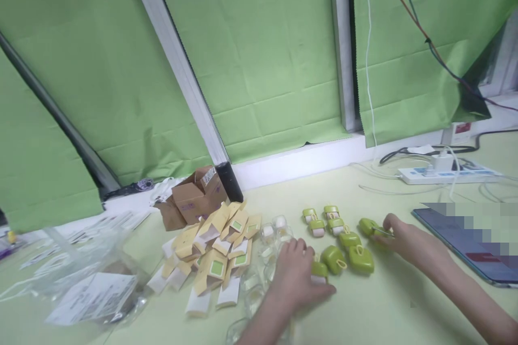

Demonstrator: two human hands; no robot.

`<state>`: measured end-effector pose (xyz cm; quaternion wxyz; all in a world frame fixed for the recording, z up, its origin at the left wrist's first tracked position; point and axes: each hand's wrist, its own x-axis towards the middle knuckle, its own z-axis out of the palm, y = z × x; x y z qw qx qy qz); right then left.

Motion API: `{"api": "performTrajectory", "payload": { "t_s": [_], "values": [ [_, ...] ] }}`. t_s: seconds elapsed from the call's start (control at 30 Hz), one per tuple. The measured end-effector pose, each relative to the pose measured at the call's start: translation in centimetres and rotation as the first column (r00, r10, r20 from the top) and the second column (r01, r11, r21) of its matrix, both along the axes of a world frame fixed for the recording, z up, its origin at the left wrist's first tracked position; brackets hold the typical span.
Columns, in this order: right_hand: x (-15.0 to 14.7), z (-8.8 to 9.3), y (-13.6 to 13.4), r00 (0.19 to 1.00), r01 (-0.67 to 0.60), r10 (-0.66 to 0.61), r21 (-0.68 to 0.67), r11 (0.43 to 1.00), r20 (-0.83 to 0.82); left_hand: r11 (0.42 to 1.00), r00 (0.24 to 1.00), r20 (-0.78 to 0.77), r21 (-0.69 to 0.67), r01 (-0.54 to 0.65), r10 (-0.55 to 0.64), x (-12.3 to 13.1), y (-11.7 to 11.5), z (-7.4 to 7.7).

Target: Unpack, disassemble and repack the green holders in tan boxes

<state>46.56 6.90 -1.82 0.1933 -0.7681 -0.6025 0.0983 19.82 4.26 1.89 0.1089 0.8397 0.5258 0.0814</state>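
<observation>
My left hand [294,276] rests low over the table with its thumb stretched away from its fingers. A small green case with a pale lower part [319,269] sits beside its thumb and fingertips. Clear plastic shells [253,297] lie in rows to its left, partly under the wrist. On the right, my right hand [399,237] has its fingers closed around the end of a green case [368,226]; a thin shiny strip shows at the fingertips. Between the hands stand several more small green cases [361,259], some with yellow loops.
Left of the shells is a heap of yellow card boxes with green squares [214,267]. Behind it stands an open brown carton [198,197]. A clear plastic bag [97,291] lies far left. At right are a tablet-like dark screen [465,245] and a power strip [449,173] with cables.
</observation>
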Motion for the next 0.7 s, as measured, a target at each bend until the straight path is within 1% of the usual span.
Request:
{"api": "performTrajectory", "payload": {
  "t_s": [0.07,0.1,0.13,0.17,0.2,0.23,0.27,0.3,0.33,0.37,0.4,0.43,0.47,0.5,0.53,0.6,0.63,0.7],
  "values": [
    [-0.2,1.0,-0.3,0.998,-0.032,0.034,0.047,0.998,-0.045,0.994,0.994,0.089,-0.098,-0.055,0.064,1.1,-1.2,-1.3],
    [-0.4,1.6,-0.5,0.990,-0.071,0.083,0.110,0.991,-0.112,0.989,0.990,0.108,-0.123,-0.077,0.090,1.3,-1.5,-1.8],
    [-0.7,2.1,-0.7,0.966,-0.108,0.151,0.201,0.974,-0.208,0.985,0.983,0.140,-0.139,-0.098,0.118,1.4,-1.6,-2.1],
    [-1.0,2.6,-0.9,0.920,-0.127,0.228,0.308,0.943,-0.319,0.979,0.967,0.203,-0.162,-0.125,0.157,1.3,-1.7,-2.3],
    [-1.4,3.0,-1.2,0.850,-0.128,0.310,0.403,0.906,-0.425,0.967,0.928,0.310,-0.209,-0.143,0.204,1.1,-1.8,-2.3],
    [-1.8,3.3,-1.5,0.768,-0.128,0.383,0.462,0.877,-0.514,0.947,0.846,0.462,-0.289,-0.142,0.267,1.0,-1.8,-2.3],
    [-2.4,3.4,-1.8,0.689,-0.138,0.431,0.479,0.867,-0.582,0.918,0.701,0.628,-0.384,-0.101,0.340,0.8,-1.9,-2.1],
    [-3.0,3.5,-2.2,0.614,-0.169,0.463,0.467,0.868,-0.638,0.885,0.498,0.763,-0.466,-0.018,0.412,0.7,-2.1,-1.9],
    [-3.6,3.4,-2.6,0.544,-0.220,0.486,0.442,0.869,-0.684,0.855,0.280,0.837,-0.511,0.090,0.471,0.7,-2.2,-1.7],
    [-4.3,3.4,-3.0,0.479,-0.275,0.496,0.413,0.868,-0.724,0.835,0.092,0.856,-0.516,0.190,0.508,0.7,-2.4,-1.6],
    [-5.0,3.3,-3.4,0.419,-0.326,0.502,0.391,0.861,-0.757,0.821,-0.062,0.842,-0.503,0.269,0.536,0.8,-2.6,-1.5],
    [-5.8,3.2,-3.9,0.364,-0.375,0.507,0.375,0.848,-0.781,0.806,-0.180,0.805,-0.494,0.325,0.566,1.0,-2.7,-1.4],
    [-6.5,3.1,-4.3,0.313,-0.420,0.516,0.372,0.828,-0.797,0.788,-0.260,0.760,-0.492,0.370,0.596,1.1,-2.8,-1.5],
    [-7.1,3.0,-4.7,0.263,-0.461,0.527,0.374,0.804,-0.808,0.771,-0.311,0.719,-0.493,0.402,0.622,1.3,-2.9,-1.6],
    [-7.7,2.9,-5.1,0.221,-0.495,0.534,0.378,0.782,-0.816,0.759,-0.344,0.687,-0.495,0.422,0.640,1.4,-2.9,-1.7],
    [-8.7,2.7,-5.8,0.173,-0.529,0.555,0.398,0.749,-0.814,0.746,-0.364,0.660,-0.501,0.438,0.657,1.5,-3.0,-2.1],
    [-9.0,2.5,-6.1,0.172,-0.538,0.570,0.408,0.738,-0.804,0.745,-0.362,0.660,-0.502,0.439,0.659,1.5,-3.0,-2.3],
    [-9.4,2.2,-6.5,0.201,-0.552,0.606,0.422,0.719,-0.770,0.738,-0.353,0.658,-0.505,0.448,0.665,1.4,-3.2,-2.7]
  ]
}}
